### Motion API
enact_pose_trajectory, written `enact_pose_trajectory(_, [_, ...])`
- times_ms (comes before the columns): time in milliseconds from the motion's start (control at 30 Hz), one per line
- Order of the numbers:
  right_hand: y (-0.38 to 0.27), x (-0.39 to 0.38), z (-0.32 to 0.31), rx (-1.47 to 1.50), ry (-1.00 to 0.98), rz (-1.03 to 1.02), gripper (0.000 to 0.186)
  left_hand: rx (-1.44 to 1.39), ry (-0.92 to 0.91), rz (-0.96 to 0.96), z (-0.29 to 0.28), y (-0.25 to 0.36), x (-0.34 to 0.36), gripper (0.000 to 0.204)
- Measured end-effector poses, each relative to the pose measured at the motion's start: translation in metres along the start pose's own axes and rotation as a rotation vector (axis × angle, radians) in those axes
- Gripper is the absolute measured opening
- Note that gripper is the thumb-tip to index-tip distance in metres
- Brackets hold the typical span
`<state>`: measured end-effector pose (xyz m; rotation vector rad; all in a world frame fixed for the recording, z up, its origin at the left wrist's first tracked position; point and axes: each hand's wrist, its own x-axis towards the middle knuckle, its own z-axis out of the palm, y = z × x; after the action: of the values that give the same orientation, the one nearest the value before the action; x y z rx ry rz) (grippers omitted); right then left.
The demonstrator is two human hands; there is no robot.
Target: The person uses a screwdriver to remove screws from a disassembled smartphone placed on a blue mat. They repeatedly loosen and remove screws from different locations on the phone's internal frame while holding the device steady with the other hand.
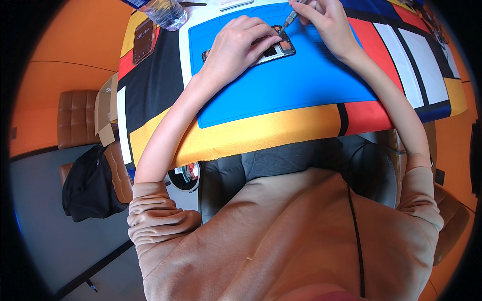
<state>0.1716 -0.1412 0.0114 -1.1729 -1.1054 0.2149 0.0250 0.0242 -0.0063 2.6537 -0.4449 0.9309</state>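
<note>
Near the far edge of the blue rubber work mat (281, 90), the left hand (236, 47) presses flat on the opened dark smartphone (278, 48) while the right hand (326, 20) pinches a slim grey screwdriver (291, 19) at what looks like a screw, disassembly seemingly midway.

Orange walls (60, 55) curve around the room above a grey floor (45, 226). The table (150, 85) wears a cloth of black, white, red, yellow and blue blocks. To its left stands a brown padded leather chair (75, 118) with a black bag (88, 183) slung on a second one, and an open cardboard box (106, 113) sits just beside the table's edge. The light is even and bright.
</note>
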Motion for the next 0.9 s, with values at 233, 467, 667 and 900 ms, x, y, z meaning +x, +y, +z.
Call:
enact_pose_trajectory(233, [0.014,0.004,-0.012,0.193,0.088,0.148,0.018,-0.108,0.031,-0.295,-0.004,-0.004,-0.003,0.018])
enact_pose_trajectory(467, [0.04,0.006,-0.009,0.165,0.201,0.153,0.014,-0.049,0.051,-0.308,-0.001,-0.039,0.028,0.02])
enact_pose_trajectory(667, [0.034,0.0,-0.014,-0.061,0.162,0.079,0.019,0.054,-0.113,-0.299,0.002,-0.042,0.03,0.029])
enact_pose_trajectory(900, [0.023,-0.005,-0.012,-0.097,0.094,0.012,0.018,-0.161,-0.17,-0.414,-0.02,-0.012,0.013,0.035])
